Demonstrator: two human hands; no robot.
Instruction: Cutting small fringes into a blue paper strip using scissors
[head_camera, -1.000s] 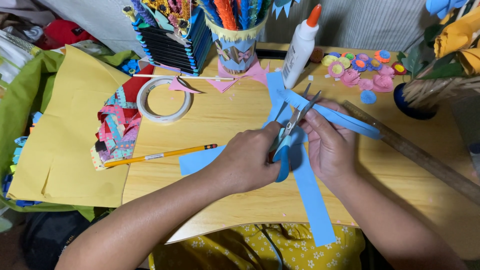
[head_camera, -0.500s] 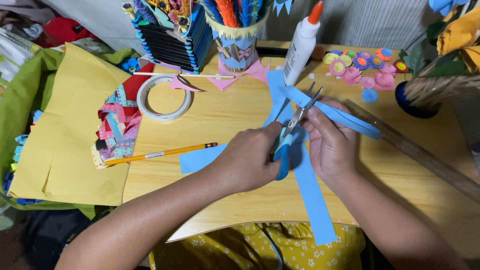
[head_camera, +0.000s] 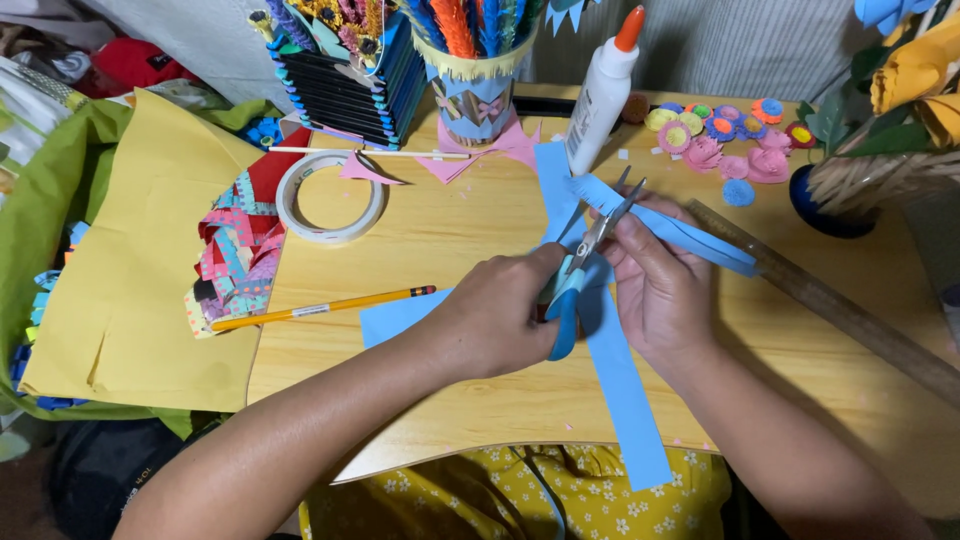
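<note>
My left hand (head_camera: 500, 315) grips the blue handles of a pair of scissors (head_camera: 580, 270), whose blades are open and point up and to the right. My right hand (head_camera: 655, 290) holds a folded strip of blue paper (head_camera: 690, 235) right at the blades. A longer blue paper strip (head_camera: 625, 395) lies under both hands and hangs over the front edge of the wooden table (head_camera: 450, 230). Another blue piece (head_camera: 395, 315) shows to the left of my left hand.
A yellow pencil (head_camera: 320, 308), a tape roll (head_camera: 330, 195), a glue bottle (head_camera: 602, 92) and a wooden ruler (head_camera: 830, 300) lie on the table. Yellow paper (head_camera: 130, 270), patterned folded papers (head_camera: 235, 250), paper flowers (head_camera: 725, 140), a decorated cup (head_camera: 475, 70) and a dark vase (head_camera: 825, 205) surround them.
The scissors and both hands have shifted slightly up and to the right along the blue strip; the blades stay open at the paper.
</note>
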